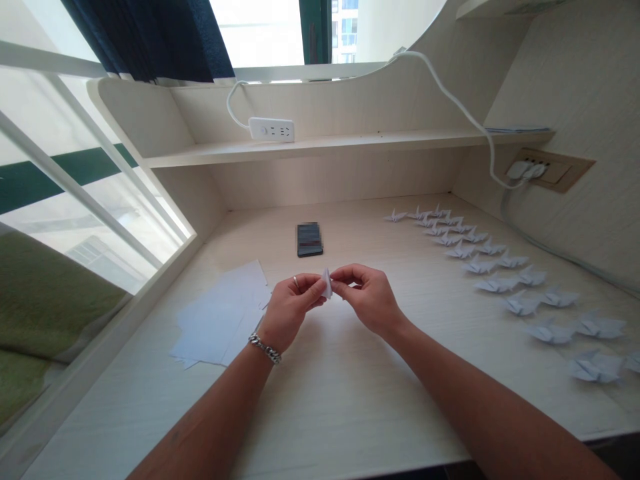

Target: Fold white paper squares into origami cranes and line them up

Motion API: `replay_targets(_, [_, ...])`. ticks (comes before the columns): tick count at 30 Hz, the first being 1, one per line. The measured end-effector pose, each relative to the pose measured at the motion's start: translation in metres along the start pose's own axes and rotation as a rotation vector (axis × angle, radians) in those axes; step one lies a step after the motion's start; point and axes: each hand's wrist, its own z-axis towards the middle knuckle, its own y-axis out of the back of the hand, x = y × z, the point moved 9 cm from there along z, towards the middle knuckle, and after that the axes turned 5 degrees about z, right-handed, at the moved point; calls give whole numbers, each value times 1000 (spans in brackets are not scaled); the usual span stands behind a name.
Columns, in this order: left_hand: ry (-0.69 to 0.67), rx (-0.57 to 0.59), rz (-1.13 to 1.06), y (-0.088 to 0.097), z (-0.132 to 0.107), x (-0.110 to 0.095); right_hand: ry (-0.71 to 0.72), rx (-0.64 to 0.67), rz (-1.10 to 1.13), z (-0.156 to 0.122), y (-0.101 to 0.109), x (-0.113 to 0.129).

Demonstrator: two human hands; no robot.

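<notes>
— What is being held, and where?
— A folded piece of white paper is pinched above the desk, between the left hand and the right hand, the fingers of both closed narrowly on it.
— Which way does it point?
— Its long axis is held nearly upright, the tip pointing up.
— What is set out around it?
— A power strip is carried on the shelf; rows of paper cranes are laid to the right, loose white sheets to the left.
</notes>
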Motion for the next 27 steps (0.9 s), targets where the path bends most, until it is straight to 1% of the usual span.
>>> replay_targets(5, [-6,-34,114,3,0,-1,-28,0,34,2,1,-3])
replay_targets(9, [-28,-59,256,6,0,-5,-52,10,73,2,1,-7])
replay_targets(14, [-39,-47,347,6,-1,-10,-60,18,93,3,1,-9])
replay_targets(17, [-18,-33,319,4,-2,-10,-52,40,109,4,0,-8])
replay_targets(22, [27,-19,155,-2,-3,-6,-46,67,93,4,-1,-6])
replay_targets(27, [55,-35,142,-3,-4,-2,-53,94,69,4,-2,-7])
